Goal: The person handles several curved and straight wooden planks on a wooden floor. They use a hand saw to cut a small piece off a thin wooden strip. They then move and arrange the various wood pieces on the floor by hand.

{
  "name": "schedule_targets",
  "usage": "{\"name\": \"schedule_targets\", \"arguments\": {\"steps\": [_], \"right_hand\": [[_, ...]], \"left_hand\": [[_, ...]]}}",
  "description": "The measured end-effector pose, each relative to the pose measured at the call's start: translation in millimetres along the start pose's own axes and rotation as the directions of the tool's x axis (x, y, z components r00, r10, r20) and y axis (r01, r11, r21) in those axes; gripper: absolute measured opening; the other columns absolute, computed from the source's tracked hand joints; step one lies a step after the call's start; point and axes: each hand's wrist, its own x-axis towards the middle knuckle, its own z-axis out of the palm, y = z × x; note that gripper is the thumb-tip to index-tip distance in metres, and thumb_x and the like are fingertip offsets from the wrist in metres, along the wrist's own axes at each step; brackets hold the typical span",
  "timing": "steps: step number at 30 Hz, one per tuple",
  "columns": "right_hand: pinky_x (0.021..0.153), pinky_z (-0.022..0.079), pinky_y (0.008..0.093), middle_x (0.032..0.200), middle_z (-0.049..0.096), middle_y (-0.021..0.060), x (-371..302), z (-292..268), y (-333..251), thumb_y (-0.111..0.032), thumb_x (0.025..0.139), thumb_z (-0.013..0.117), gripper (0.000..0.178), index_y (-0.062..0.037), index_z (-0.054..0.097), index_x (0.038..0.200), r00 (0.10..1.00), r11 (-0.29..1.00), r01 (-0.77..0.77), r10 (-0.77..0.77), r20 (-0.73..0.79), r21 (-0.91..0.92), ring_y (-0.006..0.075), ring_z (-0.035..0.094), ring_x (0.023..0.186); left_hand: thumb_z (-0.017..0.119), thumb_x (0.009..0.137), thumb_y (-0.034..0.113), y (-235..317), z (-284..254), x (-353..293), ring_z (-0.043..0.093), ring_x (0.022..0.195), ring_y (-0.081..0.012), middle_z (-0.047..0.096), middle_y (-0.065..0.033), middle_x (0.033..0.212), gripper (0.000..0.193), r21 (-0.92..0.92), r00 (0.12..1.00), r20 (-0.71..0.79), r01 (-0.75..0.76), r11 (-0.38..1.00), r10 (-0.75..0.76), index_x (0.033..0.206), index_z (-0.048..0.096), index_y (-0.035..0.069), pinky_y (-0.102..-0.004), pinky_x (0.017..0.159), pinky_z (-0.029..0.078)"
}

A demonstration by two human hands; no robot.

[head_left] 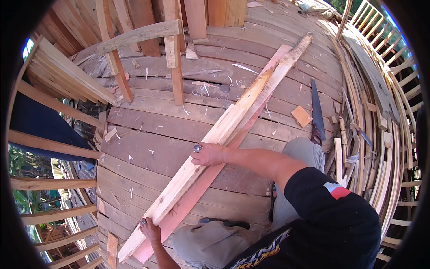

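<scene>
A long pale timber beam (179,184) runs diagonally from the lower left toward the far right, with a rough, bark-edged far end. My right hand (208,154), a ring on one finger, is closed over the beam near its middle. Closer to the near end, my left hand (151,231), also ringed, grips the beam's edge. Beneath and beside the beam lies a pinkish plank (192,210), partly covered by it. Both pieces rest along the plank floor (148,121).
Right of the beam lie a handsaw (317,107) and a small square wood offcut (301,116). Many thin wood strips (385,166) are piled along the right railing. Upright posts (177,80) and a crosspiece (139,36) stand at the far left. Shavings litter the floor.
</scene>
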Motion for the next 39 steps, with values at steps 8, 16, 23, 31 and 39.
{"name": "schedule_targets", "arguments": {"steps": [8, 16, 23, 31, 39], "right_hand": [[0.091, 0.046, 0.0453, 0.101, 0.052, 0.0068, -9.4, 35.0, -1.1, -0.019, 0.091, 0.053, 0.016, -0.0112, 0.047, 0.103, 0.999, 0.994, -0.033, 0.035, -0.016, 0.101, 0.0226, 0.063, 0.091], [0.092, 0.043, 0.0444, 0.104, 0.054, 0.0059, -21.3, 65.3, -11.0, -0.027, 0.093, 0.052, 0.02, -0.015, 0.051, 0.109, 0.99, 0.975, -0.115, 0.129, -0.063, 0.19, 0.0219, 0.061, 0.094], [0.09, 0.046, 0.0445, 0.106, 0.058, 0.0078, -17.8, 80.6, -15.1, -0.026, 0.091, 0.054, 0.022, -0.0132, 0.055, 0.109, 0.967, 0.929, -0.255, 0.247, 0.065, 0.268, 0.0239, 0.062, 0.096], [0.089, 0.049, 0.0447, 0.108, 0.061, 0.0099, -40.5, 87.3, -13.6, -0.025, 0.088, 0.055, 0.025, -0.0111, 0.06, 0.109, 0.939, 0.892, -0.342, 0.313, 0.144, 0.295, 0.0261, 0.064, 0.099], [0.087, 0.051, 0.0448, 0.11, 0.065, 0.012, -52.9, 76.7, -13.3, -0.023, 0.086, 0.057, 0.028, -0.009, 0.065, 0.109, 0.933, 0.89, -0.35, 0.304, 0.193, 0.291, 0.0284, 0.065, 0.102]], "left_hand": [[0.076, 0.073, 0.021, 51.6, -47.1, 8.4, 0.045, 0.123, -0.0414, 0.05, -0.0233, 0.126, 0.071, -0.017, 0.961, 0.271, 0.056, 0.998, -0.05, 0.132, 0.042, 0.002, -0.0541, 0.103, 0.035], [0.081, 0.074, 0.035, 234.3, -147.6, 159.8, 0.039, 0.132, -0.0441, 0.04, -0.0272, 0.142, 0.098, -0.496, 0.871, 0.1, -0.376, 0.783, 0.481, 0.146, 0.027, -0.003, -0.055, 0.113, 0.027], [0.086, 0.066, 0.042, 462.4, -95.6, 229.4, 0.037, 0.137, -0.0439, 0.038, -0.0265, 0.147, 0.116, -0.395, 0.726, 0.469, -0.337, 0.855, 0.503, 0.15, 0.019, -0.002, -0.0589, 0.111, 0.031], [0.085, 0.061, 0.04, 504.3, -37.6, 227.5, 0.048, 0.126, -0.0433, 0.051, -0.0264, 0.131, 0.103, -0.413, 0.799, 0.426, -0.246, 0.877, 0.424, 0.138, 0.03, -0.002, -0.0539, 0.106, 0.038], [0.082, 0.063, 0.036, 511.2, -29.6, 212.6, 0.052, 0.117, -0.045, 0.052, -0.028, 0.126, 0.088, -0.301, 0.863, 0.299, -0.319, 0.899, 0.407, 0.128, 0.036, -0.002, -0.0527, 0.101, 0.041]]}}
